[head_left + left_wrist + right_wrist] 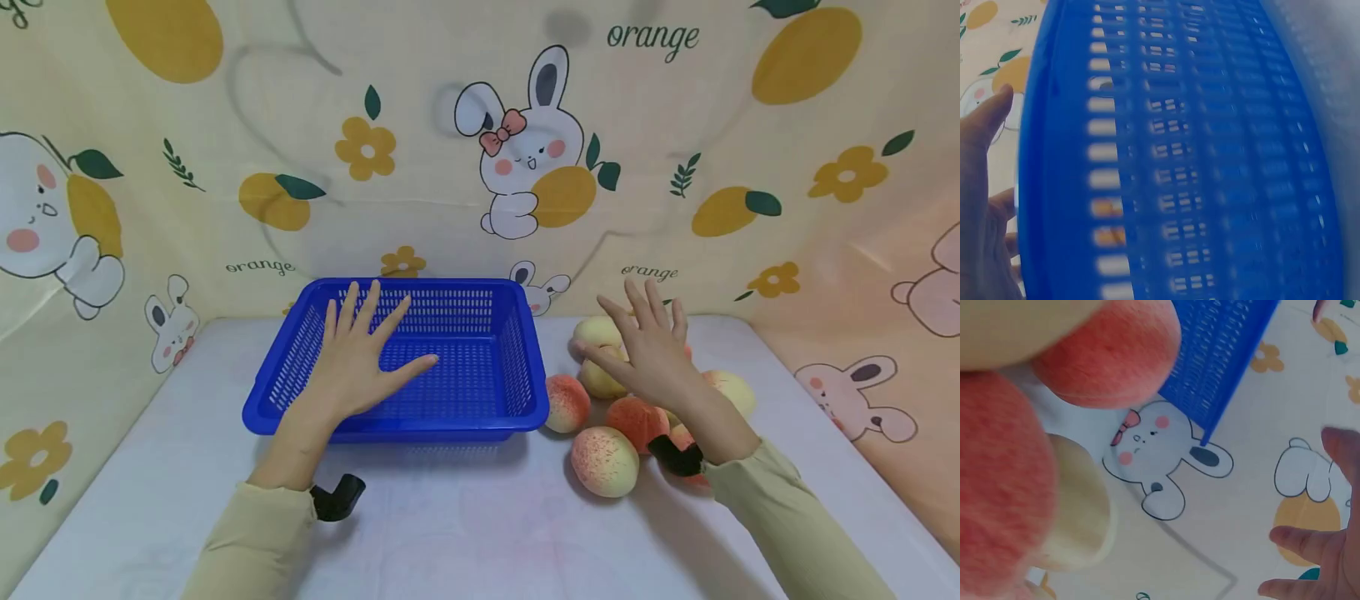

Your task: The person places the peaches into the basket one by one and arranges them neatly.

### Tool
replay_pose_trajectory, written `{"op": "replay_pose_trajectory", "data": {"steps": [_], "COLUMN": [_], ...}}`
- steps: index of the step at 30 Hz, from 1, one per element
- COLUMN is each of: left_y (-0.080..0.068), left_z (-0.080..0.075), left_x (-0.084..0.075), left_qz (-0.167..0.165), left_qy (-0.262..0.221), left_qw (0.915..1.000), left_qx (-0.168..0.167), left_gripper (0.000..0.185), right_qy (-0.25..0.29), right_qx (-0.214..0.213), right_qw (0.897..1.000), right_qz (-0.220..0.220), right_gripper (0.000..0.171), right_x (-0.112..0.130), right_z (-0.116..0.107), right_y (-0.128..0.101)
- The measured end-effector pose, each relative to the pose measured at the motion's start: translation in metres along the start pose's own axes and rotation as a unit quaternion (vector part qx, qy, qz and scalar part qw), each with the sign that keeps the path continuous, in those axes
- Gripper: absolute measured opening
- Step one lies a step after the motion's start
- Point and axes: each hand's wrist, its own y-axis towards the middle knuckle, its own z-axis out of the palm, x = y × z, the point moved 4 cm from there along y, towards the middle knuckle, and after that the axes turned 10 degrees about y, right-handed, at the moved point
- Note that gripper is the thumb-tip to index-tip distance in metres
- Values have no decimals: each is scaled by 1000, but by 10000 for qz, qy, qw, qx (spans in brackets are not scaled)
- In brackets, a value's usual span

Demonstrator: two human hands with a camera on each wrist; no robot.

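We see the left hand (358,360) spread flat with straight fingers over the near left part of a blue plastic basket (525,367), holding nothing; whether the palm touches the rim we cannot tell. The basket sits on a pale table (465,525), with no fruit visible in it; the left wrist view shows its slotted wall (1166,156) up close and blurred, fingertips (991,115) at the left edge. The right hand (651,354) is likewise open, fingers splayed, hovering above a cluster of peaches (604,461) just right of the basket — one peach (567,403) lies just beside the basket's right wall; the right wrist view shows pink peach skin (1110,353) filling the foreground, the basket corner (1216,369) beyond. Behind stands a cartoon backdrop of rabbits and oranges (525,158).
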Motion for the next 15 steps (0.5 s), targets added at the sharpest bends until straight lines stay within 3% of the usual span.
{"op": "replay_pose_trajectory", "data": {"steps": [5, 15], "left_y": [-8, -28], "left_z": [-2, -14], "left_x": [16, 53], "left_qz": [1, -104], "left_qy": [130, 51], "left_qw": [9999, 9996], "left_qx": [51, -259], "left_gripper": [90, 80], "right_qy": [121, 365], "right_qx": [10, -333], "right_qw": [9999, 9984], "right_qz": [-62, -290], "right_gripper": [70, 58], "right_x": [-2, -2], "right_z": [4, 7], "right_y": [-10, -25]}}
